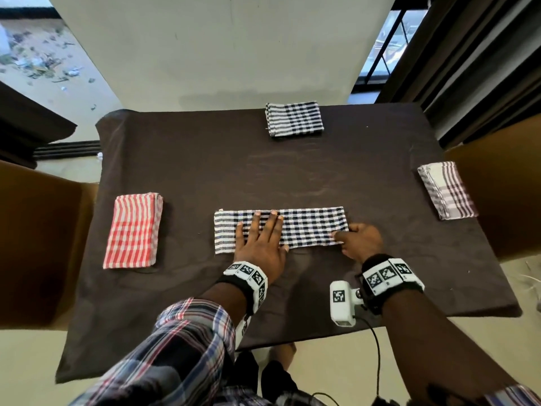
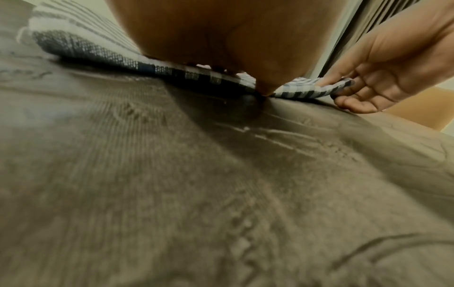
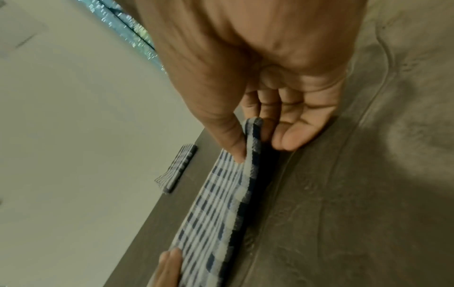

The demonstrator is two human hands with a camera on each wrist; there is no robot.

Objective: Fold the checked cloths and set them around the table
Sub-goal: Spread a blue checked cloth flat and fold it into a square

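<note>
Left wrist view: left hand's fingers hidden behind palm. Dark brown tablecloth point(image 1: 205, 159), napped, creased; cream wall beyond. Navy-checked cloth point(image 1: 307, 227), woven long strip, near edge. Left hand point(image 1: 260, 244) spread flat, pressing strip. Right hand point(image 1: 361, 240) pinching strip's right end, thumb on top.

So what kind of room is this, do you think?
Probably a dining area in a home: a table under a dark cover, chairs drawn up at its sides, and a folded checked cloth at each seat, with windows behind.
</note>
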